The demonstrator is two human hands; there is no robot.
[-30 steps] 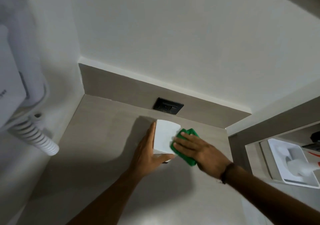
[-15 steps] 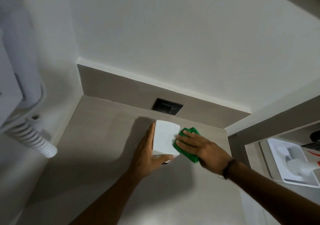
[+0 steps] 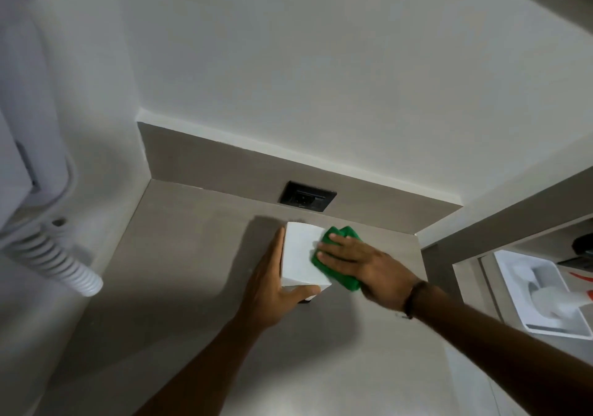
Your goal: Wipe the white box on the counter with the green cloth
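white box (image 3: 300, 255) between left hand (image 3: 269, 284), thumb round its near corner, and flat right hand (image 3: 369, 265) atop green cloth (image 3: 346, 279)

Box (image 3: 300, 255) on counter (image 3: 179, 255) — cloth (image 3: 345, 279) right, socket (image 3: 308, 196) behind.

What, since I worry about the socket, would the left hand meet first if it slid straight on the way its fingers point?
The left hand would probably meet the grey-brown backsplash strip, at or beside the black rectangular wall socket; nothing shows in between.
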